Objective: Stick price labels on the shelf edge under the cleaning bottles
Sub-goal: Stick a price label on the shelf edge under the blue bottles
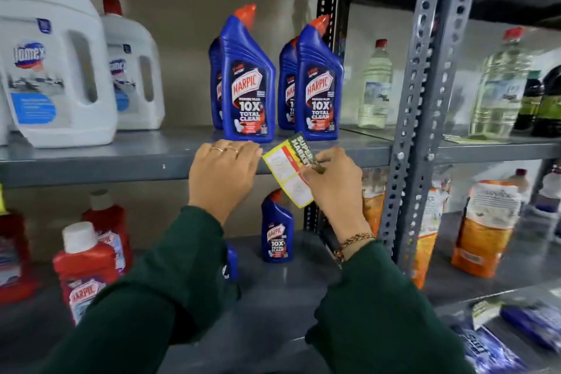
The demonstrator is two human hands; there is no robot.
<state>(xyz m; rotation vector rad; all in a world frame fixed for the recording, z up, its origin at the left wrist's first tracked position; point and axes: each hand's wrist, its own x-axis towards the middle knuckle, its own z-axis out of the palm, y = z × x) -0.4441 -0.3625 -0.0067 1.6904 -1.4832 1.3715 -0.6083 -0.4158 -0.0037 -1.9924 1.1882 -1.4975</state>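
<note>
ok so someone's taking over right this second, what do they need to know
Left hand: palm flat against the shelf edge, just below the front blue Harpic bottles; whether a label lies under it is hidden.
Right hand: pinching the yellow label sheet by its green header, held tilted in front of the shelf edge.
Done: no stuck label shows anywhere on the visible edge.
Left: peel and stick labels under the Harpic bottles and the white jugs, as far as the frame shows.
</note>
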